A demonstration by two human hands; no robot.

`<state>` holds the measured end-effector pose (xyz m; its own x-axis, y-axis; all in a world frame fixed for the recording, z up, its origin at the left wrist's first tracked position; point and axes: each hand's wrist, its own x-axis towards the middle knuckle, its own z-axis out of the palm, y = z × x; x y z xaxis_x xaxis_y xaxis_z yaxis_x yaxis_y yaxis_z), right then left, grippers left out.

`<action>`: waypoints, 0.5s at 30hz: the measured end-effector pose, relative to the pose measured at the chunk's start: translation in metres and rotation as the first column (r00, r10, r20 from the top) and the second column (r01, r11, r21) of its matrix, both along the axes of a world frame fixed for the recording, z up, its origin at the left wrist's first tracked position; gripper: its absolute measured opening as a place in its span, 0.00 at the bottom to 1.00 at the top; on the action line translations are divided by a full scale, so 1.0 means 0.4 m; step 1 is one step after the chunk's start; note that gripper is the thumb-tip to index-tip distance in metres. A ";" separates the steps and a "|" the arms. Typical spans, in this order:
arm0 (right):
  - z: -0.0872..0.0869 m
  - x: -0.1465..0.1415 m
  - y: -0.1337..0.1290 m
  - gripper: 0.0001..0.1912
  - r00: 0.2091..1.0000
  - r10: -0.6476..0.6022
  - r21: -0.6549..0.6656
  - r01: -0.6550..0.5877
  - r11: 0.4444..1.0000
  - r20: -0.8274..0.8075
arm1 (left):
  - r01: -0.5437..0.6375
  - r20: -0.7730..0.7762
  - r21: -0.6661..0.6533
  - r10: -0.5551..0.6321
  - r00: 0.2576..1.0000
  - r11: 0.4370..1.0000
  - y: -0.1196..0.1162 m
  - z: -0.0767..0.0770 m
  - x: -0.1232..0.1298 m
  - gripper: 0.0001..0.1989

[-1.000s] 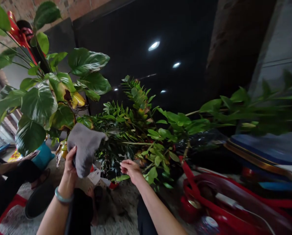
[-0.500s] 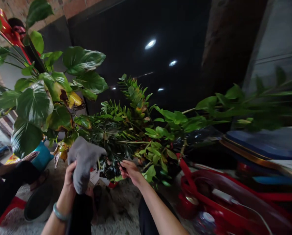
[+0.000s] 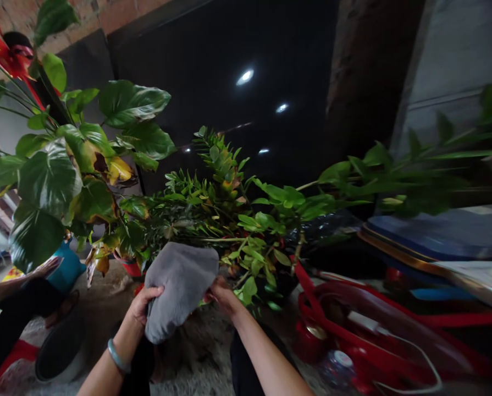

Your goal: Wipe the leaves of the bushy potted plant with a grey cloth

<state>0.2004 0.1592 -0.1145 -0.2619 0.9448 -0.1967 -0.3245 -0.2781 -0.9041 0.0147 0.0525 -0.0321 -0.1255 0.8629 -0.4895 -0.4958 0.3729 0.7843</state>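
Note:
A grey cloth [image 3: 180,289] hangs spread between my two hands, in front of the potted plants. My left hand [image 3: 144,304] grips its left edge, thumb on top; a pale bangle is on that wrist. At the cloth's right edge my right hand [image 3: 223,297] is closed, with the fingertips partly hidden by the fabric. Just behind the cloth stands a leafy green plant [image 3: 264,223] with long stems. Farther left, a big-leaved plant [image 3: 50,176] carries some yellow and brown leaves.
On the right is a red plastic frame [image 3: 324,313] with a white cable, beside a clear bottle [image 3: 338,366]. A dark bucket [image 3: 60,349] stands on the floor at left, near another person's arm [image 3: 12,289]. A dark panel [image 3: 229,82] backs the plants.
The grey cloth has gone from a bunched shape in my left hand to spread out between both hands. My left hand has moved right, and my right hand now meets the cloth's edge.

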 end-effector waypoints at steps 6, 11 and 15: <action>0.012 0.002 -0.001 0.09 0.999 0.038 -0.038 -0.038 0.999 -0.009 | -0.057 -0.015 0.098 0.059 0.998 0.994 -0.045 0.014 -0.008 0.21; 0.022 0.003 0.006 0.07 0.994 0.059 -0.154 -0.073 0.985 -0.094 | -0.132 -0.007 0.077 0.133 0.991 0.988 -0.118 -0.055 -0.046 0.23; 0.019 -0.001 0.015 0.04 0.990 0.062 -0.213 -0.087 0.973 -0.124 | -0.212 -0.047 0.081 0.216 0.975 0.974 -0.144 -0.068 -0.054 0.24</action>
<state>0.1999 0.1650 -0.1069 -0.3630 0.8597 -0.3593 -0.3947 -0.4912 -0.7765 -0.0069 -0.0053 -0.0591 -0.3360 0.8470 -0.4119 -0.5133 0.2020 0.8341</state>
